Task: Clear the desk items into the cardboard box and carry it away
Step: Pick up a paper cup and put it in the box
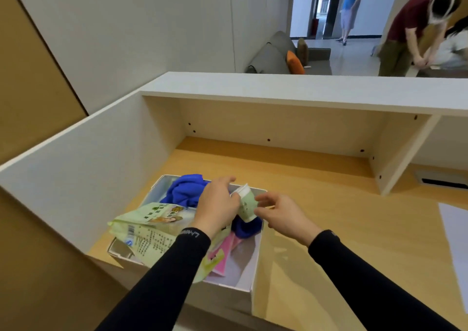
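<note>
A white cardboard box (pixel 249 267) sits open on the wooden desk (pixel 329 216), near its left front corner. Inside lie a blue cloth (pixel 186 190), a pale green printed bag (pixel 152 232) that leans over the left rim, and a pink packet (pixel 225 254). My left hand (pixel 219 204) grips a light green paper cup (pixel 247 205) over the box. My right hand (pixel 281 213) is just right of the cup, fingers spread, fingertips touching or nearly touching its side.
A white partition wall (pixel 83 168) borders the desk on the left, and a shelf (pixel 304 90) runs overhead at the back. A white sheet (pixel 455 242) lies at the desk's right edge. Beyond the shelf are a grey sofa (pixel 276 54) and other people.
</note>
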### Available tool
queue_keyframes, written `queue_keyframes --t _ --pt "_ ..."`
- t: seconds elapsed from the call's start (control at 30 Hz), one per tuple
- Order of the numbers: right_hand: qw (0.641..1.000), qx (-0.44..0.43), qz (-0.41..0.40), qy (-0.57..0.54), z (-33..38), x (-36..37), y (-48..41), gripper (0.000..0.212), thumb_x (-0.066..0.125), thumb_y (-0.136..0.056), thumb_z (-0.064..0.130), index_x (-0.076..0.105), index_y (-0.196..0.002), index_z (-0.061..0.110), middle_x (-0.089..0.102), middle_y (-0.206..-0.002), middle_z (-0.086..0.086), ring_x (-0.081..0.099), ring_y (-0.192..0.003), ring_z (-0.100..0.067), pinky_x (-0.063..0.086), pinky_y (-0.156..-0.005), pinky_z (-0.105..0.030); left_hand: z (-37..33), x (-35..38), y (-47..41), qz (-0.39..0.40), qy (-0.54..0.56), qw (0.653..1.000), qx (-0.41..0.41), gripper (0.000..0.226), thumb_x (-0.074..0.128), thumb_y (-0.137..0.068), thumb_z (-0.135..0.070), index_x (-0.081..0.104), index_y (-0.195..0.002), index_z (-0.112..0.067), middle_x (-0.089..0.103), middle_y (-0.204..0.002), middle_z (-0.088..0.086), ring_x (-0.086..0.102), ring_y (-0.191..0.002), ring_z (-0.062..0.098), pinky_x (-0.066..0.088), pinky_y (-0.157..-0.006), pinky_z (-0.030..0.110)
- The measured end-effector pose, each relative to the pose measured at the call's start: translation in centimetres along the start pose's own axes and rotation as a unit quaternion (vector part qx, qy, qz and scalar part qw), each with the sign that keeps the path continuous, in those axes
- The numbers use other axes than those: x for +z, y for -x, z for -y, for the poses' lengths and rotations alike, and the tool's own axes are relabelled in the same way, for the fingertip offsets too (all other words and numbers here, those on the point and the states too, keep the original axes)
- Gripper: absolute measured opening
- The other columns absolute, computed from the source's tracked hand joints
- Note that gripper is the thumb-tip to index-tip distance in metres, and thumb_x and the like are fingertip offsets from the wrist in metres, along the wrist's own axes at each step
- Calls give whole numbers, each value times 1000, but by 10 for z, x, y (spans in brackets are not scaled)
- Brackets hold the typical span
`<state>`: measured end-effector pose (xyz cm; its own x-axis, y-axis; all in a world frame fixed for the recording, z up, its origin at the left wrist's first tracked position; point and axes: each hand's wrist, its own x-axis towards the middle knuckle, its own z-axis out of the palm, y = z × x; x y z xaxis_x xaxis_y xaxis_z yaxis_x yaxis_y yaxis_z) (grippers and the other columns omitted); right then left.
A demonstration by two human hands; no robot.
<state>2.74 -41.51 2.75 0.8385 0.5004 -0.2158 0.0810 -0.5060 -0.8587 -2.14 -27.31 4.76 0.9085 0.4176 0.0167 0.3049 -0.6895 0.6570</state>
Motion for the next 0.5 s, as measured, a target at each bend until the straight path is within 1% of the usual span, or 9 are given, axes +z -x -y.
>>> queue_keyframes --t 0.1,0.17,0.3,0.4,0.5 --pt "998 11 -65 -17 -9 -11 5 35 58 -86 21 59 -121 17 62 -116 -1 61 -94 -14 50 -78 -29 -14 -1 -4 -22 17 999 37 39 50 -92 -18 52 -131 -16 52 -135 5 48 -124 20 38 -100 31" --pt "995 24 -96 -27 -14 -23 10 35 57 -87 24 58 -122 20 62 -114 1 61 -97 -16 52 -81 -31 -27 5 -5 -21 35 997 69 37 50 -92 -17 54 -128 -17 53 -132 3 49 -122 18 40 -99 32" --pt "988 43 -142 -48 -31 -52 25 35 56 -87 24 58 -122 20 62 -112 0 60 -95 -15 51 -79 -30 -58 35 -5 23 64 991 113 33 51 -91 -17 57 -123 -17 57 -127 2 52 -116 15 39 -91 26" --pt "980 55 -179 -69 -48 -77 39 35 56 -87 24 58 -122 20 62 -112 0 60 -94 -14 50 -78 -28 -83 59 -3 62 61 987 133 30 52 -91 -18 61 -119 -18 61 -121 0 54 -105 11 40 -85 23" --pt "972 65 -214 -78 -69 -109 56 34 56 -86 25 58 -120 21 61 -111 1 60 -98 -15 52 -81 -31 -110 83 -1 95 62 983 143 26 53 -90 -18 64 -114 -17 66 -113 -1 55 -96 9 39 -81 22"
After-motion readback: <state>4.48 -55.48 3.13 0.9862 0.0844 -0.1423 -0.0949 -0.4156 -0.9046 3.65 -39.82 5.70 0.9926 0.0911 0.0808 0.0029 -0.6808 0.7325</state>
